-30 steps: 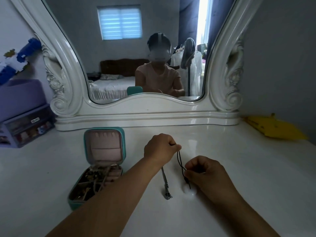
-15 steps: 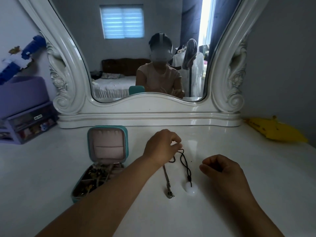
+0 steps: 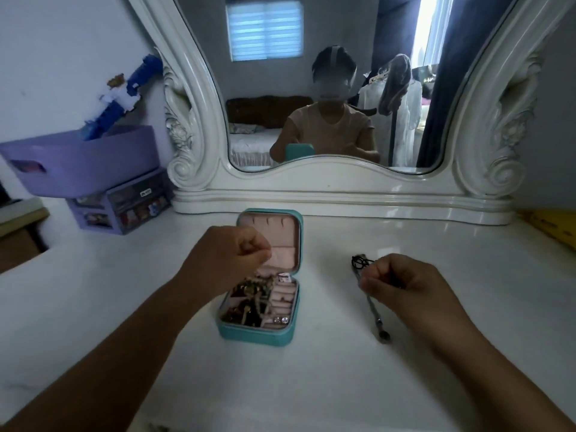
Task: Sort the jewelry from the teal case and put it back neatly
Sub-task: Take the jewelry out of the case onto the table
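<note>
White glossy desk carries one open teal square case with tangled jewelry, one thin metal chain, one black cord. Left hand hovers over the case, grip curled tight; right hand grip likewise curled, contents unclear. One white carved mirror stands behind.

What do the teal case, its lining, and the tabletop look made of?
Teal case: looks like faux leather or coated fabric over a stiff shell, matte, with rounded, seamed edges; cannot confirm.
Lining: pink and soft-looking, probably velvet or suede-like fabric, with no shine and padded ring rolls.
Tabletop: white and glossy, likely lacquered wood or laminate; it shows soft reflections.
</note>
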A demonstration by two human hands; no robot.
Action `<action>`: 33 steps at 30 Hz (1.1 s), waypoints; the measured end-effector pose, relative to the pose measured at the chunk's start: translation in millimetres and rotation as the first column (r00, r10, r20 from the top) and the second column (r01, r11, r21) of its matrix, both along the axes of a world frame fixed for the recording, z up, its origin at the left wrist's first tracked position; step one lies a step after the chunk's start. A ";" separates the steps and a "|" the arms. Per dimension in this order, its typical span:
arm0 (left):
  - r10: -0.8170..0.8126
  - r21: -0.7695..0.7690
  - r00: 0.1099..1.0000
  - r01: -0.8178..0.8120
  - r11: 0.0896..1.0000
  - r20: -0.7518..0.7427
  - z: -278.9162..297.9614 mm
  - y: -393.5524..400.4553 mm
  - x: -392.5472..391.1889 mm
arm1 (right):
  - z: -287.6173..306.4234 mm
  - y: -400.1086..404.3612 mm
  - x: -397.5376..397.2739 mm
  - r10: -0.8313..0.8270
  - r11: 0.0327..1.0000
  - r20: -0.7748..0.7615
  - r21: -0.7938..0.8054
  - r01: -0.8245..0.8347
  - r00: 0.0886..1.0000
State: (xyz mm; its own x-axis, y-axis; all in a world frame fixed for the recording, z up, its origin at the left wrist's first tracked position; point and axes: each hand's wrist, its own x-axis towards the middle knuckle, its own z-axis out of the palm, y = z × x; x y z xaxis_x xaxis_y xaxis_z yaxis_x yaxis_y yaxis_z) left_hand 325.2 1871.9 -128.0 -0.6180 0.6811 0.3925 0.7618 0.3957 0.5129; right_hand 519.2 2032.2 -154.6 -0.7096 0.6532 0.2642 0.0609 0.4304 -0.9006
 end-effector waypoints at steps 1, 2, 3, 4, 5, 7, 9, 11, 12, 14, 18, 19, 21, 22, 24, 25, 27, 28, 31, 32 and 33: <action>0.024 -0.013 1.000 -0.023 1.000 0.016 -5.1 -7.6 -5.0 | 1.3 -7.5 -7.7 0.041 0.999 -0.005 0.014 -0.041 0.999; 0.034 -0.026 0.999 -0.033 0.999 0.035 -10.3 -14.5 -8.8 | 2.2 -14.8 -15.5 0.083 0.996 0.001 0.028 -0.083 0.997; 0.030 -0.041 0.998 -0.028 0.999 0.058 -15.1 -19.6 -11.2 | 2.6 -21.0 -22.2 0.127 0.991 0.014 0.044 -0.128 0.992; 0.015 -0.049 0.997 -0.011 0.999 0.078 -19.4 -24.7 -12.9 | 2.3 -27.5 -29.6 0.181 0.981 0.033 0.058 -0.183 0.983; -0.014 -0.048 0.996 0.018 0.999 0.092 -23.3 -28.6 -14.1 | 1.2 -33.3 -36.1 0.241 0.967 0.056 0.068 -0.245 0.969; -0.087 -0.027 0.991 0.090 0.996 0.101 -29.9 -34.2 -16.0 | -1.6 -43.4 -47.6 0.330 0.937 0.114 0.084 -0.340 0.937; -0.137 -0.023 0.987 0.140 0.990 0.087 -34.9 -35.1 -16.1 | -3.8 -49.5 -57.0 0.349 0.922 0.148 0.121 -0.367 0.925; -0.165 -0.034 0.982 0.169 0.985 0.089 -38.8 -33.3 -15.7 | -4.7 -52.6 -65.3 0.346 0.919 0.158 0.142 -0.368 0.925; -0.175 -0.042 0.980 0.179 0.983 0.091 -40.5 -31.5 -15.9 | -5.2 -52.7 -68.6 0.342 0.920 0.156 0.144 -0.364 0.927; -0.181 -0.054 0.980 0.186 0.981 0.076 -43.5 -28.0 -17.5 | -6.9 -50.5 -72.6 0.322 0.928 0.138 0.150 -0.341 0.937; -0.168 -0.033 0.985 0.169 0.985 0.042 -39.9 -19.7 -19.6 | -12.8 -44.0 -74.6 0.253 0.960 0.045 0.109 -0.257 0.966; -0.159 -0.016 0.986 0.160 0.987 0.052 -36.8 -17.5 -19.3 | -14.2 -43.0 -74.7 0.237 0.968 0.012 0.086 -0.237 0.972; -0.155 0.059 0.982 0.149 0.987 0.107 -26.9 -13.9 -17.9 | -15.8 -41.8 -75.1 0.196 0.979 -0.041 0.066 -0.193 0.980; -0.162 0.112 0.978 0.148 0.983 0.135 -20.8 -12.6 -16.7 | -15.2 -41.9 -75.0 0.177 0.983 -0.064 0.064 -0.173 0.982; -0.207 0.217 0.959 0.164 0.962 0.194 -6.9 -11.1 -11.3 | -12.6 -42.7 -74.4 0.172 0.985 -0.114 0.049 -0.167 0.979; -0.255 0.269 0.936 0.188 0.945 0.244 0.7 -10.1 -7.1 | -10.9 -42.9 -74.3 0.187 0.982 -0.142 0.027 -0.185 0.972; -0.366 0.371 0.868 0.235 0.899 0.336 16.4 -6.9 3.5 | -6.9 -43.9 -74.0 0.251 0.966 -0.200 -0.009 -0.257 0.947; -0.407 0.415 0.844 0.250 0.875 0.350 24.2 -4.1 8.8 | -5.5 -44.4 -73.8 0.293 0.951 -0.235 -0.027 -0.308 0.927; -0.473 0.505 0.823 0.277 0.817 0.314 44.9 9.1 22.4 | -1.5 -44.2 -72.8 0.375 0.891 -0.352 -0.117 -0.438 0.858; -0.487 0.531 0.820 0.279 0.800 0.302 50.7 13.6 26.0 | 1.0 -43.7 -71.3 0.370 0.877 -0.385 -0.155 -0.454 0.846; -0.500 0.559 0.817 0.281 0.780 0.287 56.0 17.8 29.3 | 3.4 -42.6 -69.3 0.359 0.867 -0.413 -0.185 -0.463 0.837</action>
State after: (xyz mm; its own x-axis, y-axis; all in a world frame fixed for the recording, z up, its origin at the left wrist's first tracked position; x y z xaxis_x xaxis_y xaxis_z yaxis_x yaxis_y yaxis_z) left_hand 354.6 1889.7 -72.0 -0.5109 0.6932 0.5084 0.4752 -0.2651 0.8390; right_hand 449.9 1989.6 -151.3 -0.8192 0.4031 0.4080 -0.4111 0.0834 -0.9078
